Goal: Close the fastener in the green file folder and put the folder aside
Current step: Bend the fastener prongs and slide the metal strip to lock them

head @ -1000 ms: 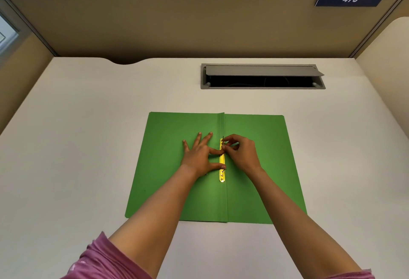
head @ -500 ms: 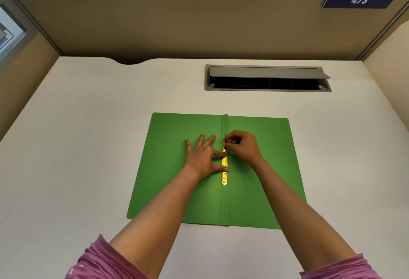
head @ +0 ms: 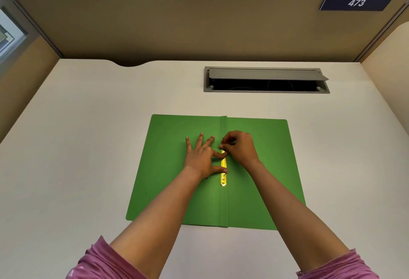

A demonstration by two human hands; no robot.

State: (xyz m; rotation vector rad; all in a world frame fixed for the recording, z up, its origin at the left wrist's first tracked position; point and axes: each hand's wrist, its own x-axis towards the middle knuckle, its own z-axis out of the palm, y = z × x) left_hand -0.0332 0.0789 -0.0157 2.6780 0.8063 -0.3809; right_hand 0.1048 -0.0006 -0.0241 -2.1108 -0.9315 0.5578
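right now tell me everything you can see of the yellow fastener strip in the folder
The yellow fastener strip is a narrow, glossy bar, plastic by the look of it, lying flat along the centre fold of the open green folder. Its near end is rounded, with a small dark prong or hole by it. The left hand rests spread on the left leaf, thumb and forefinger touching the strip's left edge. The right hand pinches something small at its far end, which the fingers hide.
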